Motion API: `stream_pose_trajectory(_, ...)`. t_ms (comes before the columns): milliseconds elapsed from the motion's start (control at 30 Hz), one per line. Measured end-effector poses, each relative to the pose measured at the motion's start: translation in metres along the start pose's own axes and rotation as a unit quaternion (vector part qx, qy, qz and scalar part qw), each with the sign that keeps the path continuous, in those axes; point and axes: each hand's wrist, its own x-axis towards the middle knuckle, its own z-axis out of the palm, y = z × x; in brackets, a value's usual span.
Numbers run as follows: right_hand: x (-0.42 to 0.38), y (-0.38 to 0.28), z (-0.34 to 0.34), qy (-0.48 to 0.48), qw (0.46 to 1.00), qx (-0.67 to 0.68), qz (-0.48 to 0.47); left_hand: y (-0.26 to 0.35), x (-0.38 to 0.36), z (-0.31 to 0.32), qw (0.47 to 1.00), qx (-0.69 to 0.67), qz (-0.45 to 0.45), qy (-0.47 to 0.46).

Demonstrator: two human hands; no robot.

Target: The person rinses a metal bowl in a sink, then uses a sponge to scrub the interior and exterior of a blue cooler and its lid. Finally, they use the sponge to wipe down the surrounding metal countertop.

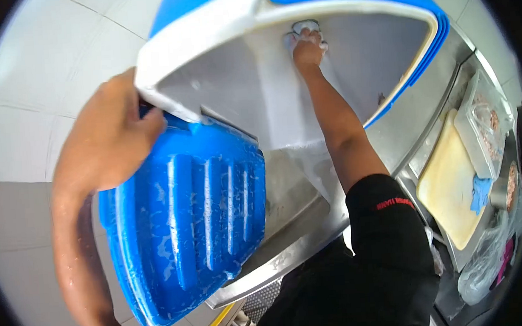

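A large blue and white cooler box (206, 44) is tipped with its open mouth toward me. My left hand (106, 130) is closed on its left rim, thumb at the front and fingertips hidden behind. Deep inside the box, my right hand (309, 49) presses a foamy sponge (306, 26) against the pale inner wall, and suds cover its fingers. Below the left rim, beside my left wrist, the ribbed blue lid (187, 221) stands on edge, streaked with soap.
Under the box lies a wet stainless-steel sink (293, 203). On the counter to the right are a yellowed cutting board (447, 175), a blue cloth (481, 194), a clear plastic tub (483, 128) with food in it and a plastic bag (482, 269). Tiled wall (20, 142) is at the left.
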Motion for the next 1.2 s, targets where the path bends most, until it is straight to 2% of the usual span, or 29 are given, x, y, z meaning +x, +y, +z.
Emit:
stream_pose_trajectory(67, -0.004, 0.001, 0.000, -0.125, 0.991, 0.001, 0.049, 0.001, 0.000, 0.002, 0.997, -0.064, 0.029, 0.028)
stream_pose_trajectory(100, -0.008, 0.001, 0.002, -0.127, 0.991, -0.033, 0.025, 0.010, -0.002, 0.000, 0.998, -0.039, -0.034, 0.028)
stream_pose_trajectory(233, -0.030, -0.029, 0.001, -0.143, 0.987, -0.066, 0.023, 0.011, -0.001, -0.002, 0.998, -0.034, -0.007, 0.058)
stream_pose_trajectory(267, -0.036, -0.039, 0.013, -0.100, 0.993, -0.057, 0.019, 0.008, 0.002, -0.002, 0.998, -0.039, -0.001, 0.040)
stream_pose_trajectory(333, -0.041, -0.053, 0.016, -0.060, 0.993, 0.099, 0.017, 0.005, 0.004, -0.002, 0.999, -0.043, 0.006, 0.027)
stream_pose_trajectory(367, -0.035, -0.059, 0.038, 0.047, 0.982, 0.182, -0.025, 0.005, 0.005, -0.004, 0.999, -0.041, 0.009, 0.017)
stream_pose_trajectory(400, -0.034, -0.065, 0.066, 0.149, 0.952, 0.261, -0.065, 0.004, 0.005, -0.006, 0.999, -0.038, 0.010, 0.002)
stream_pose_trajectory(533, -0.008, -0.117, 0.049, 0.251, 0.865, 0.402, -0.164, 0.001, 0.003, -0.005, 0.998, -0.053, -0.010, 0.011)
stream_pose_trajectory(633, 0.026, -0.118, -0.018, 0.238, 0.863, 0.412, -0.173, -0.001, 0.003, -0.003, 0.999, -0.051, -0.010, 0.012)
stream_pose_trajectory(733, 0.049, -0.107, -0.050, 0.219, 0.874, 0.401, -0.165, -0.006, 0.005, -0.001, 0.999, -0.042, 0.000, 0.009)
stream_pose_trajectory(867, 0.030, -0.115, -0.028, 0.222, 0.886, 0.371, -0.166, -0.007, 0.003, -0.004, 0.999, -0.037, 0.002, -0.006)
stream_pose_trajectory(967, 0.017, -0.119, -0.019, 0.240, 0.878, 0.377, -0.171, -0.010, 0.003, -0.001, 0.997, -0.054, 0.035, 0.032)
stream_pose_trajectory(1100, 0.044, -0.084, -0.029, 0.229, 0.896, 0.351, -0.147, -0.002, 0.001, -0.003, 0.998, -0.066, 0.015, 0.003)
stream_pose_trajectory(1200, 0.061, -0.057, -0.035, 0.223, 0.910, 0.327, -0.122, -0.001, 0.001, -0.002, 0.996, -0.064, 0.042, 0.053)
